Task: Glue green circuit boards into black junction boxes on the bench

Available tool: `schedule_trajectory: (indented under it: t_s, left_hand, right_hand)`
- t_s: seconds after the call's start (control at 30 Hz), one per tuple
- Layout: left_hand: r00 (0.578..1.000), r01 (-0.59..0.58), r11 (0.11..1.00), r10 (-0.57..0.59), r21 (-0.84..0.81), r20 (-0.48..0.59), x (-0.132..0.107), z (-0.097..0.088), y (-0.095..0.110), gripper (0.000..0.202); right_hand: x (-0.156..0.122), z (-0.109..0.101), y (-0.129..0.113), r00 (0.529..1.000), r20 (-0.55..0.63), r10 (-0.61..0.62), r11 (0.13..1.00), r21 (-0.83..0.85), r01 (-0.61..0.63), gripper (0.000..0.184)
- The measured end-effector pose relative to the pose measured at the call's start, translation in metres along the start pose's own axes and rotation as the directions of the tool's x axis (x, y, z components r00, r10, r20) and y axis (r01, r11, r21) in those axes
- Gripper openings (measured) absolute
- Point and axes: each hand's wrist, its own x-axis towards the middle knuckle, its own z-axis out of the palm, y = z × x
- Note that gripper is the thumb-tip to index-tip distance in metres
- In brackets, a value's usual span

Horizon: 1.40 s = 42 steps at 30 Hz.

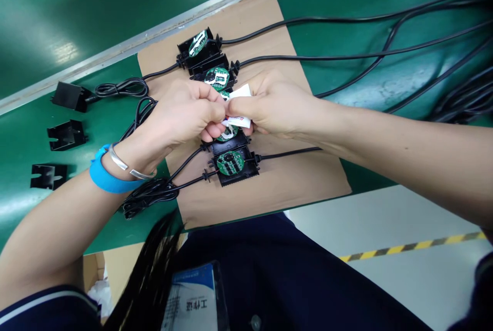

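My left hand (pixel 185 112) and my right hand (pixel 273 105) meet over a row of black open housings on a brown cardboard sheet (pixel 285 182). Both hands pinch a small white tube or packet (pixel 239 107) between them, fingers closed. Each housing holds a round green circuit board: the nearest one (pixel 230 162) lies just below my hands, and two more (pixel 216 77) (pixel 198 43) lie beyond them. Another board is partly hidden under my fingers. Black cables (pixel 346 56) run from the housings to the right and left.
Three loose black housing parts (pixel 66 134) lie on the green belt (pixel 57 22) at the left. A coiled cable bundle (pixel 148 195) sits by my left wrist, which wears a blue band and a bracelet. A metal rail (pixel 154 33) borders the belt.
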Motion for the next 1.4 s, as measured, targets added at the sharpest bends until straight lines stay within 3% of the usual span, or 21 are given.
schedule_trajectory:
  t_s: [0.23,0.43,0.7,0.8,0.87,0.97,1.07,1.17,1.27,1.4]
  left_hand:
    - [1.0,-0.004,1.0,0.004,0.006,0.023,-0.002,0.004,-0.005,0.009]
    - [0.999,-0.015,1.0,0.016,-0.015,0.039,-0.005,0.01,-0.003,0.019]
    - [0.997,-0.069,0.998,0.068,0.009,0.046,-0.008,0.009,0.007,0.016]
    - [0.987,-0.16,0.982,0.16,0.1,0.0,-0.02,-0.002,0.011,0.007]
    - [0.973,-0.21,0.97,0.22,0.124,-0.071,-0.035,-0.011,0.008,0.014]
    - [0.96,-0.232,0.971,0.238,0.057,-0.148,-0.067,-0.016,-0.01,0.016]
    - [0.946,-0.298,0.954,0.295,-0.002,-0.137,-0.102,0.005,-0.044,0.028]
    - [0.89,-0.422,0.907,0.417,0.016,-0.187,-0.122,0.042,-0.077,0.041]
    - [0.851,-0.467,0.884,0.444,-0.018,-0.281,-0.122,0.073,-0.097,0.041]
    - [0.84,-0.449,0.887,0.378,-0.11,-0.389,-0.111,0.083,-0.104,0.031]
  right_hand:
    - [-0.006,0.002,0.005,0.998,0.058,-0.032,0.996,0.081,0.027,0.027]
    - [-0.012,0.002,0.009,0.994,0.082,-0.07,0.989,0.135,0.059,0.032]
    - [-0.008,-0.009,0.011,0.998,0.006,-0.058,0.99,0.131,0.057,0.032]
    - [-0.008,-0.015,0.011,0.997,0.023,-0.076,0.986,0.153,0.071,0.038]
    - [-0.014,-0.016,0.01,0.996,0.037,-0.08,0.984,0.164,0.073,0.041]
    - [-0.033,-0.013,0.007,0.995,0.043,-0.094,0.99,0.106,0.089,0.042]
    - [-0.064,0.001,0.009,0.967,0.047,-0.25,0.962,-0.098,0.254,0.039]
    - [-0.089,0.018,0.019,0.921,0.066,-0.385,0.87,-0.307,0.386,0.032]
    - [-0.099,0.032,0.03,0.91,0.062,-0.411,0.82,-0.411,0.399,0.027]
    - [-0.095,0.041,0.033,0.906,0.052,-0.419,0.804,-0.443,0.397,0.025]
